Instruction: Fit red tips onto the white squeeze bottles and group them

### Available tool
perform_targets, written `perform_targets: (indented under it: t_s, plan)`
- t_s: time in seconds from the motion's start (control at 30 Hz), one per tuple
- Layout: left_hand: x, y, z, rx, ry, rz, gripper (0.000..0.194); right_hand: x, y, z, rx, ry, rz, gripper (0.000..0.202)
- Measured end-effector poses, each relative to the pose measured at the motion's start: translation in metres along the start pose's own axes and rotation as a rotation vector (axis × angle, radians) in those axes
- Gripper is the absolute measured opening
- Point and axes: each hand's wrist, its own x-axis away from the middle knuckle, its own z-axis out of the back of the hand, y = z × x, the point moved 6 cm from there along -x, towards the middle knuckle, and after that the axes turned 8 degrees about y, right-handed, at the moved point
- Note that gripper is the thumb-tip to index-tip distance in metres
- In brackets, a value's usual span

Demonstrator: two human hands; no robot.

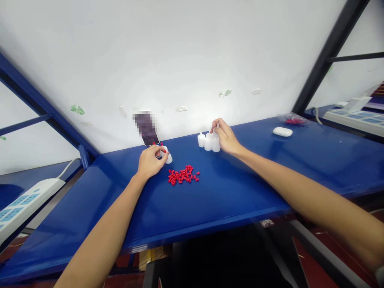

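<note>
My left hand (150, 162) is closed in a pinch, with a bit of red cap (165, 151) showing at the fingertips. A small white bottle (169, 158) stands right by those fingers, and two more red tops show just behind the hand. To the right, my right hand (227, 138) has thumb and forefinger closed at the narrow top of a white squeeze bottle (216, 145); its other side is partly hidden by the hand. Next to it stand other white bottles (201, 140) with thin nozzles. Loose red caps (181, 176) lie in a pile between my hands, nearer to me.
A phone (148, 130) with a blurred screen leans on the wall behind my left hand. On the blue table (228, 192), at the right, are a white rounded case (282, 131) and a clear bag with red pieces (293, 119). A power strip (27, 204) lies at far left.
</note>
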Motion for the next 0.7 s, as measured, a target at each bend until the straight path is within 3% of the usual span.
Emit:
perform_targets:
  t_s: [0.13, 0.3, 0.53, 0.7]
  plan:
    - [0.000, 0.003, 0.008, -0.005, 0.049, 0.058, 0.023, 0.003, 0.004, -0.004, 0.039, -0.020, 0.005, 0.009]
    - [0.002, 0.017, 0.013, 0.082, 0.106, -0.015, 0.022, 0.005, 0.013, -0.005, 0.013, -0.010, -0.045, 0.009]
    - [0.013, 0.056, 0.000, 0.158, -0.076, -0.233, 0.019, 0.009, 0.016, -0.005, 0.045, -0.024, -0.068, 0.011]
    - [0.017, 0.070, -0.008, 0.153, -0.207, -0.275, 0.016, 0.013, 0.010, -0.004, 0.111, -0.020, -0.011, 0.012]
